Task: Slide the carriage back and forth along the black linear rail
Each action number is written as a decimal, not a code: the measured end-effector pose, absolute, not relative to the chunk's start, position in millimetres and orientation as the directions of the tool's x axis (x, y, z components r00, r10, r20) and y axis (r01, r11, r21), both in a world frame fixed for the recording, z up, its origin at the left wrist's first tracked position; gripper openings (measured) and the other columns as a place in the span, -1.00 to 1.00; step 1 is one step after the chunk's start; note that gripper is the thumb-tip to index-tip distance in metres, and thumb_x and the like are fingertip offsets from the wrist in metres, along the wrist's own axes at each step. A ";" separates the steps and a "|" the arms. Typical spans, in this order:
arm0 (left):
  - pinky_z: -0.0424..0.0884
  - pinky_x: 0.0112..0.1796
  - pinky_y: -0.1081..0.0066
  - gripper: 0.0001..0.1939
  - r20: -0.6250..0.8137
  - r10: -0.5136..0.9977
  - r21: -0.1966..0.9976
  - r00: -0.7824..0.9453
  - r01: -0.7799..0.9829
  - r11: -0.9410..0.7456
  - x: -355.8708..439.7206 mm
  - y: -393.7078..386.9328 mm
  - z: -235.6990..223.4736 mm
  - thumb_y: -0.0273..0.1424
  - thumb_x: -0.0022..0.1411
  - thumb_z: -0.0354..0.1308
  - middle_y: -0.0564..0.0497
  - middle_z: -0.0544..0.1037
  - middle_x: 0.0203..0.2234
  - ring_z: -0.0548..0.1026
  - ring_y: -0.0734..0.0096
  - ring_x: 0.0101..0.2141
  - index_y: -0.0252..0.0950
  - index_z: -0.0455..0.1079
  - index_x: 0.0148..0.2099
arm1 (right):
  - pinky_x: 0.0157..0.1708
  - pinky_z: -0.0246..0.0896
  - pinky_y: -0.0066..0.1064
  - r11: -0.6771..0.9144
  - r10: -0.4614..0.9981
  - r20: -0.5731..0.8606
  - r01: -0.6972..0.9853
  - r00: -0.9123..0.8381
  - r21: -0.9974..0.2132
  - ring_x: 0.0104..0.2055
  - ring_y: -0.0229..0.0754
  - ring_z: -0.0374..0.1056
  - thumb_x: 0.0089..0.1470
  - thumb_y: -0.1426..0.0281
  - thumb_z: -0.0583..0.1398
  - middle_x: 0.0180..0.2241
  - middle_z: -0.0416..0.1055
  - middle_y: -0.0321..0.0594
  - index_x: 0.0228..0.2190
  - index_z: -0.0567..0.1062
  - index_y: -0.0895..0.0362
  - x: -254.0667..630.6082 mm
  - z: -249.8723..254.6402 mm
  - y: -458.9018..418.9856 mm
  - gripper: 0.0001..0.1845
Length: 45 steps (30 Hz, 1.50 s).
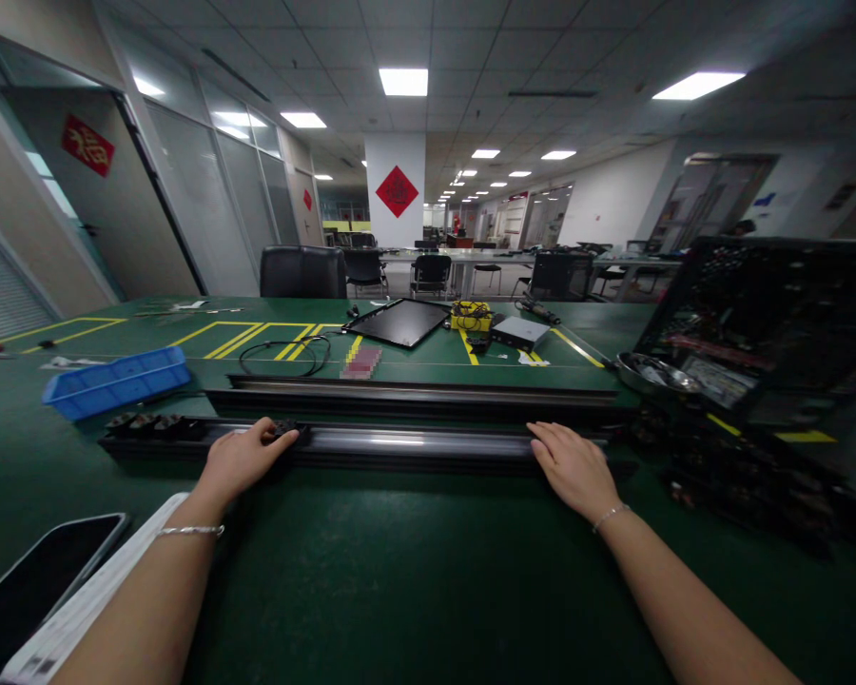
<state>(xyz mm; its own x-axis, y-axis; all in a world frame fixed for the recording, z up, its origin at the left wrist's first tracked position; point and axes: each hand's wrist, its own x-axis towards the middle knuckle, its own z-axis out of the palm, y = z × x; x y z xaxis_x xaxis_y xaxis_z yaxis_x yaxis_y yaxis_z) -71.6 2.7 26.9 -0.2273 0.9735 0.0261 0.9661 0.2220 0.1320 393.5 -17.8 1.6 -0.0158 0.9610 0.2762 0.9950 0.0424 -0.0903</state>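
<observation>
A long black rail [414, 443] with a shiny grey channel lies crosswise in front of me on the green table. My left hand [246, 457] is closed on a small black part [286, 428] sitting in the rail; the fingers partly cover it. Several similar black blocks [146, 424] are in the rail's left end. Towards its right end, my right hand [569, 466] grips the rail from above, fingers at the far edge and thumb nearer me. Just behind lies a second long black rail [414, 393], parallel and untouched by either hand.
A blue bin [118, 382] stands at left. Nearer me are a phone-like dark device [43, 571] and white sheets [92, 595]. Farther back lie a black flat panel [403, 322], a cable [285, 357] and a grey box [520, 332]. Dark equipment [763, 323] and a metal bowl [652, 373] occupy the right.
</observation>
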 end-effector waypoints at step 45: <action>-0.21 0.09 -0.21 -0.46 -0.034 0.989 0.277 -0.147 0.949 0.151 -69.4 4.4 24.1 0.08 0.08 -0.09 -0.08 0.53 -0.09 0.37 -0.04 0.01 -0.13 0.40 -0.08 | 0.06 0.03 -0.15 0.035 0.963 0.270 0.993 -0.003 -0.112 0.15 -0.11 0.12 0.18 0.20 -0.17 0.10 0.28 -0.24 0.05 0.34 0.03 392.5 3.5 -19.8 -0.48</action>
<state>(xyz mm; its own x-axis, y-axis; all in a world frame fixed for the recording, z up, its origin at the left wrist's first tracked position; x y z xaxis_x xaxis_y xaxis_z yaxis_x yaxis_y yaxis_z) -69.4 4.4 24.1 -0.1468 0.9886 -0.0344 0.9491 0.1505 0.2767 392.5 -19.8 3.5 -0.0032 0.9629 0.2699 0.9931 0.0346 -0.1119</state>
